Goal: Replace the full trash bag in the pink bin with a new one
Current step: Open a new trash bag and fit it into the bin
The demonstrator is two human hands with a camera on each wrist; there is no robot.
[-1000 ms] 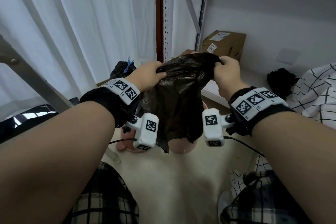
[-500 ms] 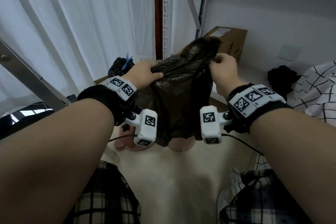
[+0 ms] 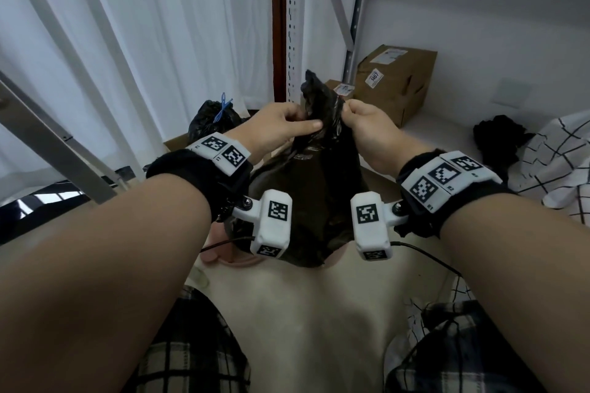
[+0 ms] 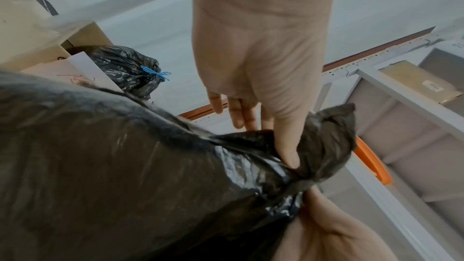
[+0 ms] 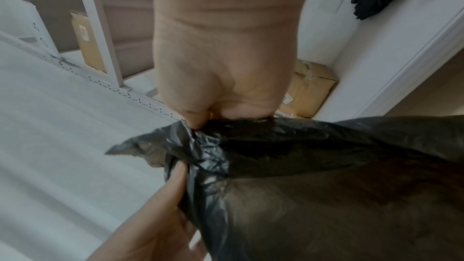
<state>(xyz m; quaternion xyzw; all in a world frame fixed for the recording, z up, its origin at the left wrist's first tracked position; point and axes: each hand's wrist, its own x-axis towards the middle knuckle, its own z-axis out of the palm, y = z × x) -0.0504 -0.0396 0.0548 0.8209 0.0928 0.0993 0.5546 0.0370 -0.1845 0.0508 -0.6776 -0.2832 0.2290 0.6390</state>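
A black trash bag (image 3: 319,195) hangs in front of me, its mouth gathered into a narrow neck with a tuft sticking up. My left hand (image 3: 303,126) pinches the neck from the left; in the left wrist view its thumb (image 4: 286,146) digs into the bunched plastic (image 4: 323,146). From the right, my right hand (image 3: 357,121) grips the same neck in a fist (image 5: 226,90) just above the bag (image 5: 326,186). Below the bag, only a sliver of the pink bin (image 3: 220,257) shows on the floor; the rest is hidden.
A tied black bag with a blue tie (image 3: 212,120) sits on a box at the left. Cardboard boxes (image 3: 399,80) lie on a low shelf behind a perforated upright (image 3: 295,25). Black cloth (image 3: 498,137) and checked fabric (image 3: 558,163) lie right; a slanted metal bar (image 3: 48,137) left.
My hands have come together, bunching the bag's wide mouth into a tight neck. The bag's top now pokes up between them.
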